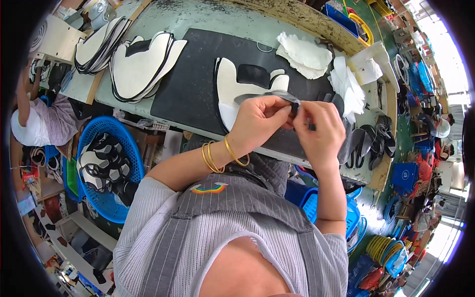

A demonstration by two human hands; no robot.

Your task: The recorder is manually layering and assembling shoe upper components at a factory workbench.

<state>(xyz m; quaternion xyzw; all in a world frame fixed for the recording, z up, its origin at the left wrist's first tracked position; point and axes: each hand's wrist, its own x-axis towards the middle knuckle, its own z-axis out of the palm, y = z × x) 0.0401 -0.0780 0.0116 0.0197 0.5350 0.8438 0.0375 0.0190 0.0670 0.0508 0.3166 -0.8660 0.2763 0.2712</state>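
My left hand (262, 119) and my right hand (320, 129) are close together over the front of the black work mat (193, 81). Between their pinched fingers is a thin, dark grey-black flexible piece (269, 94), bent at its right end. The fingers cover part of it, and its exact kind does not show. Just beyond my left hand lies a white, curved cut piece with black edging (226, 74). A small black curved patch (253, 74) rests on top of it.
Stacks of similar white-and-black pieces (136, 69) lie at the left. Crumpled white sheets (304, 54) sit at the back right, with black strap-like parts (381, 138) at the right edge. A blue basket (136, 153) of parts stands lower left. Another person (37, 119) is at far left.
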